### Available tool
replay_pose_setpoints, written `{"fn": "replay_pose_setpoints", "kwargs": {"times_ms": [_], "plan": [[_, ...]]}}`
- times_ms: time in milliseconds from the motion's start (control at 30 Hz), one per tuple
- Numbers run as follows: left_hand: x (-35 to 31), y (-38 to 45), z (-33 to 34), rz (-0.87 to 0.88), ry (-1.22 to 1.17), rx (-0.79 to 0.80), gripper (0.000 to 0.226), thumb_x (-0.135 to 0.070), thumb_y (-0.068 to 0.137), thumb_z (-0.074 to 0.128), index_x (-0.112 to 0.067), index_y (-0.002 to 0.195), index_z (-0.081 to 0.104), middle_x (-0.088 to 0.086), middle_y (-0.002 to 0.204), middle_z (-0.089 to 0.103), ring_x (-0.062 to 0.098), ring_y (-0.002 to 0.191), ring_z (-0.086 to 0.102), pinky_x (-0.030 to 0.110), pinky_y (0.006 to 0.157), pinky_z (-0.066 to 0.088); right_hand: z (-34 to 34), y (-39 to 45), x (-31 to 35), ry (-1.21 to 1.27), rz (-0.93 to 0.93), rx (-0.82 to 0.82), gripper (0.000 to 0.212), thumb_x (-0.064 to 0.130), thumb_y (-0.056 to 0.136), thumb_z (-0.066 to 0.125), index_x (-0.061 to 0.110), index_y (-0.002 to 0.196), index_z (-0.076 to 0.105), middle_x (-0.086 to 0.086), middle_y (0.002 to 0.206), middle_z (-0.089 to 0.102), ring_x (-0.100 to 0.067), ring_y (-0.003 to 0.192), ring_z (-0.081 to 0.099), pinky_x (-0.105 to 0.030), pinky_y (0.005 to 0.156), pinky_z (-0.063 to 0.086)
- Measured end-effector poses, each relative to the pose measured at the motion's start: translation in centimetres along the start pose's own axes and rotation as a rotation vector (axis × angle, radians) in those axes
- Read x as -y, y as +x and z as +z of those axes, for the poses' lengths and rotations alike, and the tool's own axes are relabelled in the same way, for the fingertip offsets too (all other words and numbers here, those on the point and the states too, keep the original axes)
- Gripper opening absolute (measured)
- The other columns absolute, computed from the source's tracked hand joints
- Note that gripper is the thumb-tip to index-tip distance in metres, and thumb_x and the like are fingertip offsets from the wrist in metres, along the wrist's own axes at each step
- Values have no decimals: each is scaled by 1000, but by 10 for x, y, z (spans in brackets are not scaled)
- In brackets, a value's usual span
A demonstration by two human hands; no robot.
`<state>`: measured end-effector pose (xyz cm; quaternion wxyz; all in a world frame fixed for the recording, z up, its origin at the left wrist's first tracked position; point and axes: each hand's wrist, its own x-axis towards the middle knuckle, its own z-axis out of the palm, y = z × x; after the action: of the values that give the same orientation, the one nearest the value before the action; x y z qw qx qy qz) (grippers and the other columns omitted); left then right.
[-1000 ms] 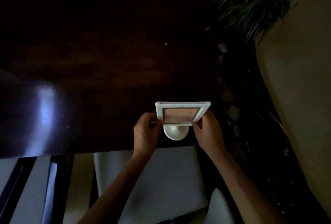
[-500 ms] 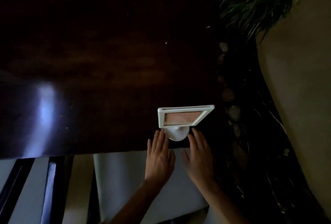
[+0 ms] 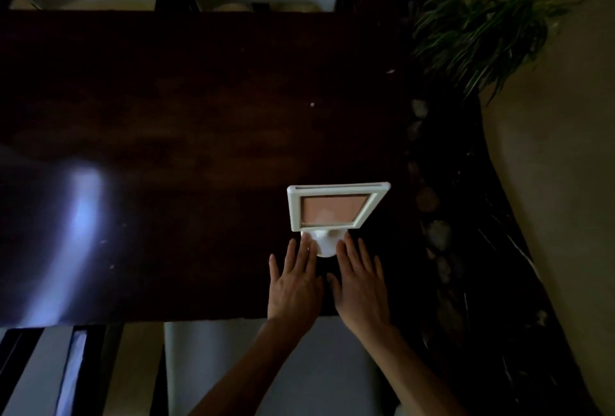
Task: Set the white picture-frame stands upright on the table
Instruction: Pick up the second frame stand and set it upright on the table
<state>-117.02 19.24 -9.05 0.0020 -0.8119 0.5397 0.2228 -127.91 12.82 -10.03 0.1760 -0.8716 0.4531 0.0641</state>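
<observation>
- Picture frame (image 3: 336,207) is standing upright on its round base (image 3: 324,246), near the dark table's (image 3: 166,149) front edge.
- Left hand (image 3: 294,286) is lying flat, fingers spread, fingertips touching the base.
- Right hand (image 3: 361,286) is doing likewise on the other side.
- The frame is holding a pinkish insert.

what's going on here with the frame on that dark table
A person is setting a white picture-frame stand with a pinkish insert upright near the front edge of a dark wooden table. It stands on its round white base. The left hand and right hand lie flat and open, fingertips at either side of the base, neither gripping it.
</observation>
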Motion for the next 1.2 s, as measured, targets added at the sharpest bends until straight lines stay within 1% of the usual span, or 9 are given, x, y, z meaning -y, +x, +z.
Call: {"fn": "replay_pose_setpoints", "kwargs": {"times_ms": [133,267,433,733,833,1033,1200], "plan": [[-1,27,-12,-15,-14,-5,62,-35,98,27,-15,146,-5,5,158,-13,25,144,-14,55,116,2,-7,29,-3,-20,-7,-15,60,44,97,27,18,147,9,-4,160,2,-22,147,1,-47,117,10],[2,50,-20,-10,-38,-32,61,-35,98,28,-14,146,-4,7,158,-10,25,145,-12,55,116,4,-13,56,-3,-26,-16,-35,59,46,97,25,17,147,13,-5,159,8,-23,147,6,-48,117,11],[6,87,-34,-21,-57,-73,61,-33,96,31,-13,146,4,8,159,-2,25,146,-4,56,116,8,-24,94,-1,-36,-14,-72,59,45,96,32,15,145,22,-7,158,18,-25,145,15,-50,115,16],[16,155,-61,-42,-86,-137,61,-29,93,38,-14,146,11,3,159,5,26,145,6,58,114,13,-43,166,-1,-97,-29,-91,58,47,96,27,17,146,19,-3,159,16,-25,145,13,-50,115,15],[17,170,-68,-50,-54,-166,60,-30,92,39,-13,145,15,4,159,10,29,141,15,57,113,16,-48,182,-1,-106,-41,-102,58,46,97,28,17,146,18,-4,159,15,-25,145,13,-51,115,16],[24,203,-90,-48,-18,-191,56,-26,89,43,-13,140,26,3,156,20,30,134,27,49,104,30,-59,216,2,-121,-49,-113,57,46,97,27,16,145,21,-4,158,17,-27,145,10,-52,116,15],[27,219,-100,-50,-19,-188,52,-28,90,44,-13,138,30,3,154,23,29,130,31,48,100,34,-62,235,7,-124,-36,-120,55,46,97,29,16,143,25,-5,157,21,-29,143,17,-53,115,16]]}}
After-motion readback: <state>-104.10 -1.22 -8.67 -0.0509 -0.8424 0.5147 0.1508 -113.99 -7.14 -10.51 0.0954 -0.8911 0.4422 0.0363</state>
